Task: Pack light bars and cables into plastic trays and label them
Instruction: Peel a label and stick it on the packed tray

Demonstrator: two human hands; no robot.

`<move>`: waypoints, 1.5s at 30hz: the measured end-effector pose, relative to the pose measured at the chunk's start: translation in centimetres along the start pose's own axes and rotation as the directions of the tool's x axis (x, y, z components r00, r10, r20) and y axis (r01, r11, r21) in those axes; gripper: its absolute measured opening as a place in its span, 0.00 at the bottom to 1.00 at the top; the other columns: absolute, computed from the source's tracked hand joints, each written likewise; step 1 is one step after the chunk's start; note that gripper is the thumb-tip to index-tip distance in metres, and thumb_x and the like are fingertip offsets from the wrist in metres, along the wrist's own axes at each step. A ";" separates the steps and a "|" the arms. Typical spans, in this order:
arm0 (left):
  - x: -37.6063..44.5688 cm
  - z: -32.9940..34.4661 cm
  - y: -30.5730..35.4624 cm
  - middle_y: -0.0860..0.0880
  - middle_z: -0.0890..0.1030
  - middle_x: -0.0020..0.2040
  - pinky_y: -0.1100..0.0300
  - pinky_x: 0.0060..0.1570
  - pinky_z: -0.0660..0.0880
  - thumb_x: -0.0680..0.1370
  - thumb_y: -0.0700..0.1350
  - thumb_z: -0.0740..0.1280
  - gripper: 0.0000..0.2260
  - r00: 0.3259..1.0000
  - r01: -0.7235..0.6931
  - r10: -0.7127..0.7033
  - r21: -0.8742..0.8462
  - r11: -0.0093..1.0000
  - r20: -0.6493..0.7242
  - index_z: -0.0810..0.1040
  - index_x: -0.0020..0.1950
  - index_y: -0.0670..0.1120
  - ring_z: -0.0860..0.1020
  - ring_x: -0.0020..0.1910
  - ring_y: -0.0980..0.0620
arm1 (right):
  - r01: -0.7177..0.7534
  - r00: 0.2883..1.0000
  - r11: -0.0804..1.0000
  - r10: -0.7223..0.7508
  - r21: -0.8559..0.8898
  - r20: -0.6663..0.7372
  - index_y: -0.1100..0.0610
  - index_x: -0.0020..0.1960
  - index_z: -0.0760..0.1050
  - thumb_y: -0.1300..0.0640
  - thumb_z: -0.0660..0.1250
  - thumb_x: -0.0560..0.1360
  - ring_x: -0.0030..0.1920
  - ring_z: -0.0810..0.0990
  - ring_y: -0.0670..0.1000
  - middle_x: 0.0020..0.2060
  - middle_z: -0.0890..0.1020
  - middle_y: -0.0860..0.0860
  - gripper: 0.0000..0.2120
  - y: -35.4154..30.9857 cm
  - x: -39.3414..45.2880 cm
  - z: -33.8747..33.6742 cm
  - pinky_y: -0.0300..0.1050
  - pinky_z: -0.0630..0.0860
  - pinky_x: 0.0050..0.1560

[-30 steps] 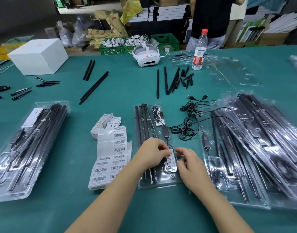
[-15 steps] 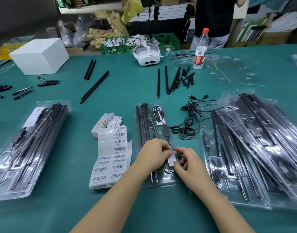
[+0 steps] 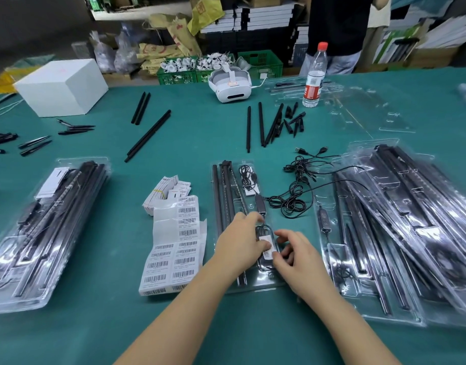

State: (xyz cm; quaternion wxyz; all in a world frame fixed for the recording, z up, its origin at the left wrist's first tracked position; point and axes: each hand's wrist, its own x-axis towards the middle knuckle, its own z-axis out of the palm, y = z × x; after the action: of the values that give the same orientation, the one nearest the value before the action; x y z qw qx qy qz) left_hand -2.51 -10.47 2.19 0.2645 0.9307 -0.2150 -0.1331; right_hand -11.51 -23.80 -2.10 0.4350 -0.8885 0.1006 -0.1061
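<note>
The left hand (image 3: 241,245) covers the lower ends of the light bars (image 3: 224,196) in the middle plastic tray (image 3: 253,284). Both hands hide most of the small barcode label (image 3: 268,247) between them; its print is too small to read. The stacked trays (image 3: 416,219) at right are blurred and cut off by the edge. The person (image 3: 337,27) standing beyond the bench (image 3: 200,138) is cropped above the chest.

Two bare forearms are being shown from the lower edge, ending in the left hand (image 3: 239,248) and the right hand (image 3: 299,262). No sleeves, gloves, rings, watches or bands are being worn on the visible parts. The fingernails are being kept short and plain, without polish.
</note>
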 end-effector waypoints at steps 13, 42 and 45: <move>2.3 0.2 -0.4 0.53 0.74 0.50 0.54 0.47 0.77 0.71 0.63 0.73 0.12 0.992 0.078 -0.074 0.033 0.996 -0.101 0.78 0.46 0.58 0.78 0.46 0.52 | 0.003 1.000 1.000 -0.003 -0.006 0.010 0.51 0.64 0.74 0.64 0.65 0.73 0.43 0.75 0.41 0.49 0.74 0.41 0.21 0.1 -0.2 0.0 0.28 0.70 0.42; 1.9 -0.5 -1.1 0.54 0.82 0.43 0.56 0.49 0.79 0.75 0.50 0.74 0.07 0.994 0.048 -0.063 -0.171 0.984 -0.085 0.86 0.52 0.53 0.80 0.45 0.53 | -0.123 0.992 0.989 0.124 -0.082 0.006 0.48 0.57 0.80 0.65 0.61 0.77 0.45 0.76 0.35 0.48 0.78 0.40 0.17 -1.4 0.0 -0.7 0.26 0.67 0.42; 2.2 -0.6 -1.2 0.57 0.78 0.37 0.59 0.43 0.79 0.75 0.49 0.74 0.04 0.994 0.073 -0.089 -0.222 0.972 -0.061 0.86 0.49 0.53 0.78 0.37 0.54 | -0.153 0.988 0.984 0.155 -0.088 0.015 0.48 0.58 0.79 0.62 0.61 0.79 0.48 0.76 0.37 0.50 0.78 0.42 0.14 -1.7 0.2 -0.9 0.27 0.68 0.45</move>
State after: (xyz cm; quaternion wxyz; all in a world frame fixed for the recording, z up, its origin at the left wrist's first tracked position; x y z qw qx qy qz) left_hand 0.00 -10.34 1.71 0.3675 0.9078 -0.1515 -0.1339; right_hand -11.38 -23.50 -0.24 0.4041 -0.8971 0.1687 -0.0583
